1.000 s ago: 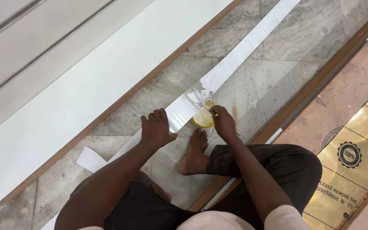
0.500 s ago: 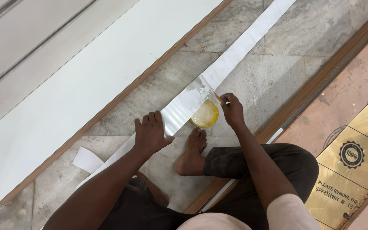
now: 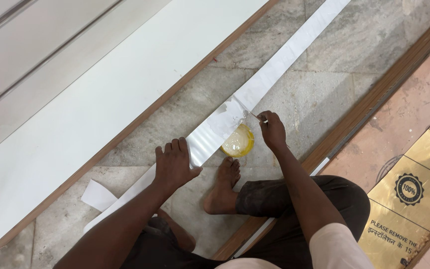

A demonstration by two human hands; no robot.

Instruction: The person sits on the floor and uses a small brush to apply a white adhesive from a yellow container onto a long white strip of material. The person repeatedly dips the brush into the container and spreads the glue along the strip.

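The right hand (image 3: 273,130) is closed in a pinch around a small thin tool (image 3: 255,115), probably a brush or spatula, though its kind is too small to tell. The tool's tip rests on the white strip (image 3: 274,74) where a wet, glossy patch of paste (image 3: 230,112) is spread. The left hand (image 3: 174,164) lies flat and open, palm down, pressing the strip to the stone floor (image 3: 324,99) nearer the person than the patch; it grips nothing.

The strip runs diagonally across the floor, from the upper right of the view down past both hands to a loose curled end (image 3: 98,195) on the far side of the left hand. It looks thin, light and flexible, likely to curl, slide or crease if left free, so flat pressure of the palm suits it better than a pinch; the pasted part is best left untouched. A hold at the dry edges, on either side of the patch, seems soundest.

Just beside the strip, on the person's side and between the two hands, stands a small round yellow tub (image 3: 238,141) of pale paste, partly tucked under the strip's edge. A bare foot (image 3: 222,187) rests near the tub. On the far side of the strip lies a large white board (image 3: 100,104) with a brown edge, parallel to it and apart.
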